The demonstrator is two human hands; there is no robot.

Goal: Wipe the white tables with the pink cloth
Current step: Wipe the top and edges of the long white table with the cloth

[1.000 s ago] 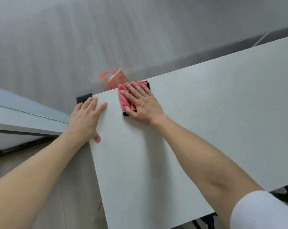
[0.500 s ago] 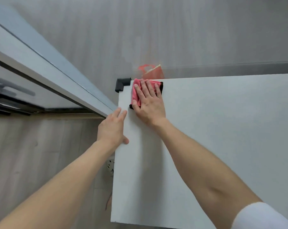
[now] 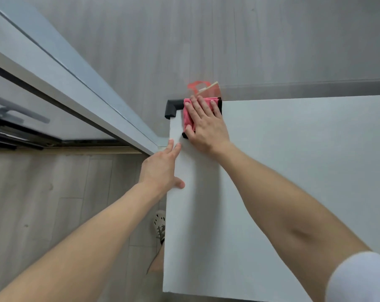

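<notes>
At the white table (image 3: 293, 171) corner, the spread right hand (image 3: 206, 125) presses flat a folded, black-edged pink cloth (image 3: 188, 118).

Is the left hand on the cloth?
No, the left hand rests on the table edge; the right hand presses the cloth flat.

No text, label, brand, number or sign can be read anywhere in the view. The red bag (image 3: 208, 91) just beyond the fingertips of the right hand (image 3: 206, 127) is too blurred to show any print.
</notes>
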